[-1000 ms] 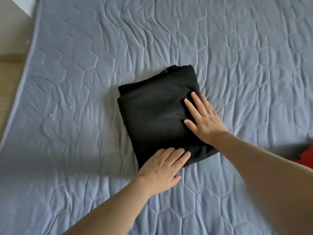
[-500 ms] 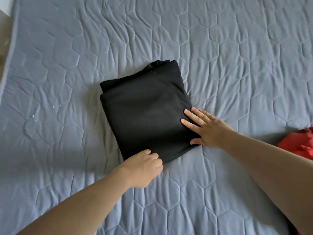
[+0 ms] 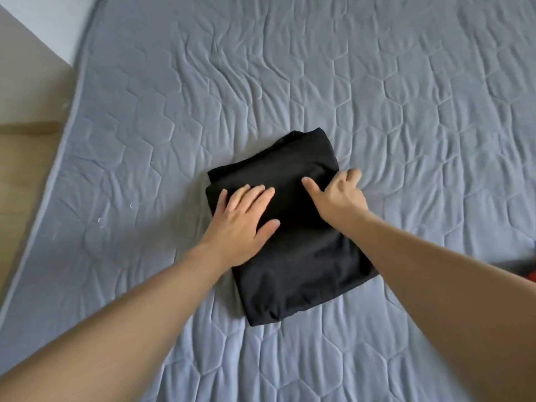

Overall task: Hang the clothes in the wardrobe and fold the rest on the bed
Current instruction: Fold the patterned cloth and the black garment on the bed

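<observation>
A black garment [image 3: 293, 265] lies folded into a thick rectangle on the grey quilted bed [image 3: 377, 97]. My left hand [image 3: 243, 221] rests flat on its left part with the fingers straight and spread. My right hand [image 3: 339, 195] is at the far right edge of the bundle; the thumb lies on top of the cloth and the fingers reach over the edge onto the bed side. Both forearms stretch in from the bottom of the view and cover the near corners of the garment.
The bed's left edge [image 3: 58, 158] runs diagonally, with wooden floor [image 3: 20, 169] beyond it. A sliver of a red garment [image 3: 532, 278] shows at the right border of the view.
Both hands have moved from the near edge of the black bundle up to its far half. My left hand, curled half a second ago, now lies flat.
</observation>
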The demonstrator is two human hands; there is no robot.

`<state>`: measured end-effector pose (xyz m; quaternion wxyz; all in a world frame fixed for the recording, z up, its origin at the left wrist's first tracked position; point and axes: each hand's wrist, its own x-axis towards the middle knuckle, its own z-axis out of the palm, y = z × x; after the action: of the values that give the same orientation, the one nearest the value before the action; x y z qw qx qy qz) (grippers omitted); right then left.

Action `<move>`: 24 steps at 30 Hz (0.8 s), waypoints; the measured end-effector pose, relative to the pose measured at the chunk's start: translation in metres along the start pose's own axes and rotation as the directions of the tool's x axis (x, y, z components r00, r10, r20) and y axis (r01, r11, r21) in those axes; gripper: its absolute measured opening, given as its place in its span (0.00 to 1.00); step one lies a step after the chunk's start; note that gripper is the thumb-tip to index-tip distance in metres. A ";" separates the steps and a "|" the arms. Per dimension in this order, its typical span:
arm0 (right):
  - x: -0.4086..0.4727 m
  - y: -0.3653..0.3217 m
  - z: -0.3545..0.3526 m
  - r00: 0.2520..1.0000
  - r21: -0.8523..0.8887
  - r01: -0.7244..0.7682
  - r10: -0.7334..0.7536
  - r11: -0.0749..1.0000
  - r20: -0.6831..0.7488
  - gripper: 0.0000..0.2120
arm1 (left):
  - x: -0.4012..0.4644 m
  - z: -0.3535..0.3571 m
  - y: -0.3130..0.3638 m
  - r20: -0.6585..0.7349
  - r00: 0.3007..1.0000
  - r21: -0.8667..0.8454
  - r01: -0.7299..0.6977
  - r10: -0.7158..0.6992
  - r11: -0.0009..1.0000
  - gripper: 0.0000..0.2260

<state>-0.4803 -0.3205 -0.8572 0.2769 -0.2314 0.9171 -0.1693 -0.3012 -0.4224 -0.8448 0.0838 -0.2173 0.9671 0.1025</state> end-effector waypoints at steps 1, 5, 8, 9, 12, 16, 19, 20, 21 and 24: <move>0.012 -0.008 -0.001 1.000 0.086 -0.026 0.027 0.996 -0.010 0.37 | 0.018 -0.003 -0.009 0.090 0.990 -0.028 0.111 -0.108 0.993 0.31; 0.048 -0.013 -0.003 0.990 0.307 -0.127 0.100 0.943 0.103 0.42 | 0.070 0.003 -0.046 0.287 0.921 -0.089 0.299 -0.263 0.950 0.37; 0.058 -0.012 0.004 0.982 0.255 -0.138 0.099 0.957 0.159 0.43 | 0.083 0.013 -0.060 0.290 0.909 -0.112 0.342 -0.299 0.933 0.39; 0.059 -0.011 0.006 0.985 0.248 -0.120 0.084 0.961 0.148 0.41 | 0.085 0.015 -0.060 0.271 0.913 -0.087 0.338 -0.304 0.937 0.39; 0.061 -0.006 0.008 0.982 0.347 -0.128 0.069 0.929 0.176 0.38 | 0.085 0.011 -0.056 0.229 0.923 -0.122 0.344 -0.311 0.931 0.32; 0.051 -0.015 0.013 0.947 0.311 -0.095 -0.011 0.946 0.322 0.43 | 0.053 0.002 -0.061 0.434 0.847 -0.343 0.471 -0.307 0.813 0.26; 0.035 -0.029 0.028 0.916 0.069 0.088 -0.109 0.994 0.386 0.39 | 0.015 0.013 -0.068 0.641 0.706 -0.315 0.599 -0.301 0.736 0.25; 0.030 -0.032 0.033 0.918 0.027 0.149 -0.149 0.988 0.366 0.36 | 0.006 0.015 -0.069 0.686 0.657 -0.355 0.677 -0.313 0.644 0.24; 0.022 -0.032 0.035 0.928 -0.010 0.211 -0.197 0.978 0.316 0.33 | 0.000 0.014 -0.067 0.710 0.627 -0.418 0.742 -0.321 0.524 0.26; -0.010 -0.004 0.029 0.948 -0.197 0.289 -0.309 0.937 -0.080 0.30 | 0.009 0.010 -0.048 0.658 0.651 -0.551 0.759 -0.380 0.347 0.39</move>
<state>-0.4540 -0.3242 -0.8741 0.1750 -0.3829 0.8967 -0.1371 -0.2876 -0.4662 -0.8641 0.2130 -0.5350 0.6248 0.5273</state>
